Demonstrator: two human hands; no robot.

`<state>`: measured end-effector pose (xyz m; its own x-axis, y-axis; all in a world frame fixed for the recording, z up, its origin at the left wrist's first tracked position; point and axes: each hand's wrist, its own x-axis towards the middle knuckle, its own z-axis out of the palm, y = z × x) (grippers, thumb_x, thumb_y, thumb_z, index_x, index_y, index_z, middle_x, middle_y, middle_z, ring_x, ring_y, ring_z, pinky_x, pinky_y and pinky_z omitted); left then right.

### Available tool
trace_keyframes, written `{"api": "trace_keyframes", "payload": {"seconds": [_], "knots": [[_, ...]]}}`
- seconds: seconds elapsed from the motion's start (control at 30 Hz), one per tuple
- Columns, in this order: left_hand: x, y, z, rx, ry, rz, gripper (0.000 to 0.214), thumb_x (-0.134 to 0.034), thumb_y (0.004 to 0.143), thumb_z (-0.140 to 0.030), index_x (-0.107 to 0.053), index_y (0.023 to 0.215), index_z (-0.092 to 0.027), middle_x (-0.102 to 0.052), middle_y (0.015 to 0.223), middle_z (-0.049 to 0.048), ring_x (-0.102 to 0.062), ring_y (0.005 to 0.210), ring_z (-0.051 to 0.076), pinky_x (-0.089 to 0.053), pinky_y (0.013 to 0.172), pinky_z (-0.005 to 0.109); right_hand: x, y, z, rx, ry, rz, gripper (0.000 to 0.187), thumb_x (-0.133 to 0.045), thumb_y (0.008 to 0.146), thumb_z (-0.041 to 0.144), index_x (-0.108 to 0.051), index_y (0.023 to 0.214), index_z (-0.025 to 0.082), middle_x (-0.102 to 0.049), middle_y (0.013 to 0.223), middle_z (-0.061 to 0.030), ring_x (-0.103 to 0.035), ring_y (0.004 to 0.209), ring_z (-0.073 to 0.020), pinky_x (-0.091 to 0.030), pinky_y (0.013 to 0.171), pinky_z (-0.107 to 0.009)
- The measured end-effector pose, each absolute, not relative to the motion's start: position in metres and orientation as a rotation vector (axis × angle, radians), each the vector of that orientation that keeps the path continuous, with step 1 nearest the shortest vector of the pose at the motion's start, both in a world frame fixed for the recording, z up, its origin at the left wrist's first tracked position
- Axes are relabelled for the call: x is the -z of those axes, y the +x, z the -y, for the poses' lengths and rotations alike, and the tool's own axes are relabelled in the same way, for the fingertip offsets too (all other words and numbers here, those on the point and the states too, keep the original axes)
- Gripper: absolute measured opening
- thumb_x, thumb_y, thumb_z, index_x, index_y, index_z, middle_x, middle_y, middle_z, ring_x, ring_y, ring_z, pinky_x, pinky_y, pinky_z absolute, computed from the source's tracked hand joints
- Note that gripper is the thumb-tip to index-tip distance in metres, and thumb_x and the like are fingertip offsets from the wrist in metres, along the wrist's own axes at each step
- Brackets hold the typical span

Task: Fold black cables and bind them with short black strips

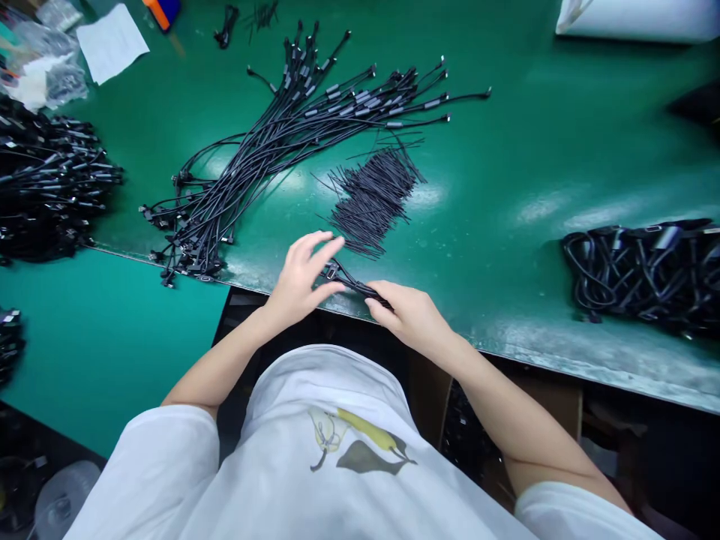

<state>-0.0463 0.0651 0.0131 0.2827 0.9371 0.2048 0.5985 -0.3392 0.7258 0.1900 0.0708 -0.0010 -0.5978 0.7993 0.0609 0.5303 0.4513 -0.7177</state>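
Observation:
A folded black cable (355, 284) is held near the table's front edge. My right hand (409, 311) is closed around its right end, thumb and fingers pressed together on it. At the cable's left end, where a connector shows, my left hand (307, 274) has its fingers spread around it without a firm grip. Just beyond the hands lies a pile of short black twist ties (374, 199). Behind and to the left stretches a loose bunch of straight black cables (270, 142) with connectors at both ends.
The green table (506, 180) has a heap of cables (50, 180) at its left. Folded cable bundles (646, 274) lie at the right. A white sheet (112, 43), plastic bags (48, 56), one small bundle (226, 26) and a white roll (641, 19) are at the back.

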Motion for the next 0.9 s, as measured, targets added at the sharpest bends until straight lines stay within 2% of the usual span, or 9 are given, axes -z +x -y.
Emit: {"api": "trace_keyframes", "payload": {"seconds": [0.17, 0.3, 0.4, 0.5, 0.57, 0.63, 0.73, 0.83, 0.9], "knots": [[-0.002, -0.048, -0.070, -0.926, 1.305, -1.147, 0.065, -0.063, 0.087, -0.048, -0.045, 0.144, -0.022, -0.059, 0.131, 0.0118, -0.060, 0.114, 0.023, -0.048, 0.100, 0.036, 0.013, 0.189, -0.074, -0.646, -1.150, 2.360, 0.029, -0.040, 0.098, 0.030, -0.063, 0.110, 0.018, -0.071, 0.099, -0.0096, -0.066, 0.088, -0.0209, -0.050, 0.079, -0.031], [0.008, -0.041, -0.079, -0.985, 1.098, -1.112, 0.061, -0.068, 0.084, -0.044, -0.051, 0.138, -0.019, -0.065, 0.116, 0.0093, -0.064, 0.099, 0.018, -0.051, 0.094, 0.034, 0.023, 0.189, -0.078, -0.522, -1.158, 2.435, 0.031, -0.040, 0.099, 0.032, -0.059, 0.118, 0.016, -0.070, 0.099, -0.0099, -0.066, 0.085, -0.0211, -0.047, 0.073, -0.030], [0.012, -0.036, -0.087, -0.940, 1.084, -1.103, 0.063, -0.066, 0.086, -0.044, -0.049, 0.140, -0.019, -0.065, 0.119, 0.0101, -0.064, 0.106, 0.021, -0.051, 0.098, 0.036, 0.028, 0.189, -0.081, -0.383, -1.259, 2.502, 0.031, -0.041, 0.100, 0.036, -0.061, 0.112, 0.016, -0.069, 0.088, -0.0080, -0.064, 0.077, -0.0194, -0.040, 0.063, -0.029], [0.013, -0.033, -0.091, -0.873, 1.204, -1.150, 0.065, -0.065, 0.086, -0.043, -0.046, 0.143, -0.020, -0.054, 0.142, 0.0123, -0.055, 0.128, 0.024, -0.044, 0.109, 0.038, 0.029, 0.201, -0.090, -0.270, -1.428, 2.482, 0.029, -0.040, 0.100, 0.034, -0.064, 0.096, 0.017, -0.068, 0.081, -0.0070, -0.062, 0.075, -0.0181, -0.038, 0.061, -0.028], [0.013, -0.036, -0.091, -0.851, 1.332, -1.238, 0.062, -0.065, 0.086, -0.041, -0.047, 0.142, -0.022, -0.043, 0.153, 0.0114, -0.045, 0.139, 0.024, -0.038, 0.115, 0.038, 0.027, 0.227, -0.101, -0.192, -1.612, 2.339, 0.028, -0.042, 0.099, 0.033, -0.065, 0.099, 0.018, -0.070, 0.087, -0.0077, -0.063, 0.081, -0.0187, -0.041, 0.066, -0.027], [0.015, -0.046, -0.091, -0.820, 1.358, -1.336, 0.056, -0.063, 0.088, -0.043, -0.052, 0.138, -0.022, -0.053, 0.146, 0.0120, -0.050, 0.135, 0.025, -0.040, 0.114, 0.040, 0.020, 0.271, -0.112, -0.049, -1.825, 2.084, 0.029, -0.043, 0.098, 0.032, -0.063, 0.113, 0.016, -0.070, 0.103, -0.0099, -0.064, 0.089, -0.0200, -0.045, 0.075, -0.027], [0.023, -0.064, -0.093, -0.750, 1.284, -1.454, 0.049, -0.060, 0.088, -0.047, -0.059, 0.129, -0.019, -0.069, 0.123, 0.0112, -0.065, 0.114, 0.024, -0.047, 0.107, 0.042, 0.001, 0.359, -0.121, 0.293, -2.051, 1.656, 0.040, -0.041, 0.098, 0.028, -0.053, 0.132, 0.010, -0.064, 0.124, -0.0168, -0.063, 0.102, -0.0228, -0.045, 0.087, -0.031], [0.030, -0.074, -0.094, -0.755, 1.271, -1.490, 0.047, -0.061, 0.087, -0.048, -0.062, 0.124, -0.020, -0.072, 0.114, 0.0086, -0.068, 0.103, 0.022, -0.050, 0.102, 0.040, -0.014, 0.442, -0.122, 0.589, -2.220, 1.330, 0.044, -0.030, 0.099, 0.022, -0.052, 0.133, 0.003, -0.059, 0.126, -0.0253, -0.058, 0.114, -0.0242, -0.040, 0.095, -0.034], [0.032, -0.076, -0.095, -0.757, 1.277, -1.478, 0.046, -0.060, 0.087, -0.048, -0.062, 0.124, -0.021, -0.072, 0.114, 0.0078, -0.068, 0.101, 0.021, -0.051, 0.100, 0.040, -0.016, 0.482, -0.123, 0.600, -2.402, 1.230, 0.044, -0.032, 0.098, 0.021, -0.056, 0.130, 0.001, -0.059, 0.119, -0.0284, -0.055, 0.114, -0.0255, -0.039, 0.094, -0.038]]}}
